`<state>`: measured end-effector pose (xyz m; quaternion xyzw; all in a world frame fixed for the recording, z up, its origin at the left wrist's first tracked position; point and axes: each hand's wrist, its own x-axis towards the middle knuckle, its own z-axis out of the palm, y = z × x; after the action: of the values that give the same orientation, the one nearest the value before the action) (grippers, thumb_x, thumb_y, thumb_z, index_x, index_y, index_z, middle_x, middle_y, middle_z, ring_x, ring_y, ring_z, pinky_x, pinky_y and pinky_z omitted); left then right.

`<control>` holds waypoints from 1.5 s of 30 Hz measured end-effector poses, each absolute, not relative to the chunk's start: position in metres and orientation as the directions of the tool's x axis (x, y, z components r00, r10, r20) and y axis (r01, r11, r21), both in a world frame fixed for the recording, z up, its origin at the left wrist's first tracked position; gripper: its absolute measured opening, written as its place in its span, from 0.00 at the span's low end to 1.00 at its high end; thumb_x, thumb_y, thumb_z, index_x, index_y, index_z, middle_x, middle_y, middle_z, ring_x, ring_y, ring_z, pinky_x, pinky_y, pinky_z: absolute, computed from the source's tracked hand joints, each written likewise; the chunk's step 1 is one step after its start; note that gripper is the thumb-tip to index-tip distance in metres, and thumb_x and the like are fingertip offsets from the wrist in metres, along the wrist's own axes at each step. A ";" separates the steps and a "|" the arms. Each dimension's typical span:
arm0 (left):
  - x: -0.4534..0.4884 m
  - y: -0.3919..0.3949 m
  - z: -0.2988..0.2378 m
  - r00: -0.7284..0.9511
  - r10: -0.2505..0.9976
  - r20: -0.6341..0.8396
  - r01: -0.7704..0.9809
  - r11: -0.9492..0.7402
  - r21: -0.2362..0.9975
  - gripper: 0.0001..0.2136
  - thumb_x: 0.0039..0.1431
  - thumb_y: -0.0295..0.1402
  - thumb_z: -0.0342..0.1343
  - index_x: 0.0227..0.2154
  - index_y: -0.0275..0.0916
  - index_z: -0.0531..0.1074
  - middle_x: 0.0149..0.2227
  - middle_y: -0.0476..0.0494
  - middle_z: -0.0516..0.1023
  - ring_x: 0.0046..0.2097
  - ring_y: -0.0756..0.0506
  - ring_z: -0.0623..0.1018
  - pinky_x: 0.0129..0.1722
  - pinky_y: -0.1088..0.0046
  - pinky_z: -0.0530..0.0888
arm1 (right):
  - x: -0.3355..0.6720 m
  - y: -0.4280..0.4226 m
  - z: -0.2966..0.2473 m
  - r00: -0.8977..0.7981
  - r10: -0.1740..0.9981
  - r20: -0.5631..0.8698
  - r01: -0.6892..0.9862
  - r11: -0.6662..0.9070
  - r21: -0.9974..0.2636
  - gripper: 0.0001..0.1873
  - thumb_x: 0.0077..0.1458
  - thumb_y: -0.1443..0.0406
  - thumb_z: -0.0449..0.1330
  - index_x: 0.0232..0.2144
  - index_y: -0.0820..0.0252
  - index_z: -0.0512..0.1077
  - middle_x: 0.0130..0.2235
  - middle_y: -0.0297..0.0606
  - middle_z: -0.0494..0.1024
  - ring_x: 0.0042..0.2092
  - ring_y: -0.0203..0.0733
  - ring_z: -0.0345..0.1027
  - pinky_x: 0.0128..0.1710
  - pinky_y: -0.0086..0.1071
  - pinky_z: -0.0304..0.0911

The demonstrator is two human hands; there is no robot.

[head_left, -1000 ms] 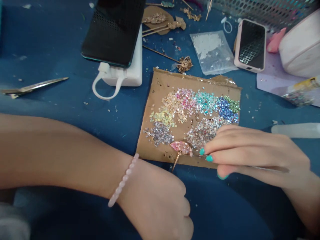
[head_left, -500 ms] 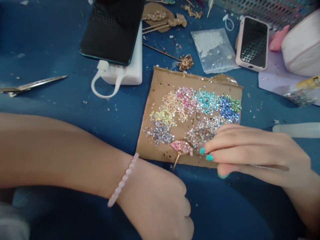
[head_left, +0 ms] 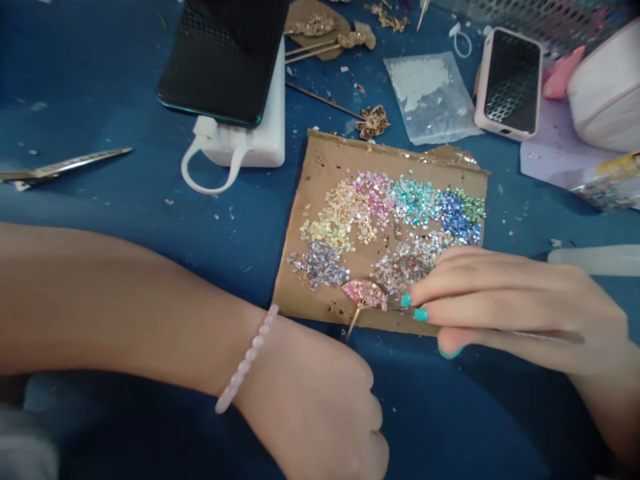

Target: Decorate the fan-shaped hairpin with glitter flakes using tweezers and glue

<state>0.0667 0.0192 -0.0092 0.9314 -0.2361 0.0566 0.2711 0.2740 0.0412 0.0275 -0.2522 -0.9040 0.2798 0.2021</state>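
Note:
My left hand point(head_left: 320, 393), a pale beaded bracelet point(head_left: 249, 360) at its wrist, is closed in a fist, back of the hand up. A gold hairpin with a pink fan-shaped head point(head_left: 365, 293) has its stem running down behind this fist; the grip itself is hidden. The fan lies over the near edge of a brown cardboard piece point(head_left: 295, 300) covered with sorted heaps of coloured chips point(head_left: 415, 200). Right of the fan, my right hand point(head_left: 515, 300) is closed around a thin tool, its tip close to the fan and most of its length covered by fingers.
A black phone point(head_left: 225, 60) rests on a white power bank point(head_left: 275, 140) with a short cable. Metal clip point(head_left: 75, 165) at left. Behind the cardboard lie a gold flower hairpin point(head_left: 373, 122), a plastic bag of white flakes point(head_left: 425, 90) and a pink-edged device point(head_left: 513, 83).
The view has shifted very slightly. My right hand is almost where it was, and my left hand and the fan hairpin have stayed in place.

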 end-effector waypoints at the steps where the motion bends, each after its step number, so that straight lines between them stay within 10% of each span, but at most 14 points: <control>1: 0.067 0.020 -0.008 0.885 -0.409 0.221 -0.464 -0.745 0.478 0.06 0.46 0.33 0.59 0.17 0.44 0.72 0.25 0.55 0.76 0.20 0.53 0.68 0.16 0.72 0.69 | 0.275 0.042 0.028 -0.792 0.567 0.224 0.340 0.716 -0.609 0.09 0.54 0.63 0.59 0.28 0.63 0.74 0.32 0.40 0.79 0.33 0.35 0.74 0.41 0.27 0.69; 20: 0.072 0.035 -0.001 0.890 -0.426 0.161 -0.450 -0.765 0.461 0.06 0.56 0.38 0.56 0.25 0.50 0.73 0.31 0.60 0.77 0.30 0.57 0.74 0.23 0.79 0.69 | 0.279 0.034 0.020 -0.708 0.664 0.241 0.341 0.620 -0.707 0.03 0.54 0.66 0.60 0.32 0.60 0.73 0.34 0.38 0.78 0.35 0.36 0.73 0.40 0.32 0.68; 36: 0.070 0.017 -0.008 0.863 -0.311 0.399 -0.447 -0.839 0.311 0.10 0.56 0.34 0.53 0.20 0.40 0.66 0.25 0.50 0.71 0.27 0.50 0.70 0.22 0.69 0.63 | 0.271 0.025 -0.006 -0.427 0.714 0.555 0.317 0.693 -0.647 0.08 0.50 0.70 0.62 0.34 0.54 0.74 0.34 0.35 0.79 0.38 0.38 0.73 0.39 0.32 0.69; 45: 0.061 0.006 -0.010 0.941 0.069 0.331 0.007 -0.983 0.185 0.08 0.62 0.26 0.44 0.36 0.34 0.69 0.39 0.39 0.74 0.40 0.42 0.71 0.36 0.65 0.66 | 0.268 0.018 -0.009 -0.330 0.698 0.636 0.317 0.716 -0.621 0.08 0.52 0.68 0.60 0.36 0.51 0.75 0.30 0.33 0.74 0.31 0.33 0.66 0.31 0.29 0.64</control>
<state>0.0613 0.0065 -0.0095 0.9810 0.0193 0.1704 0.0912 0.2676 0.0183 -0.0086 -0.3207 -0.7913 0.1973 0.4817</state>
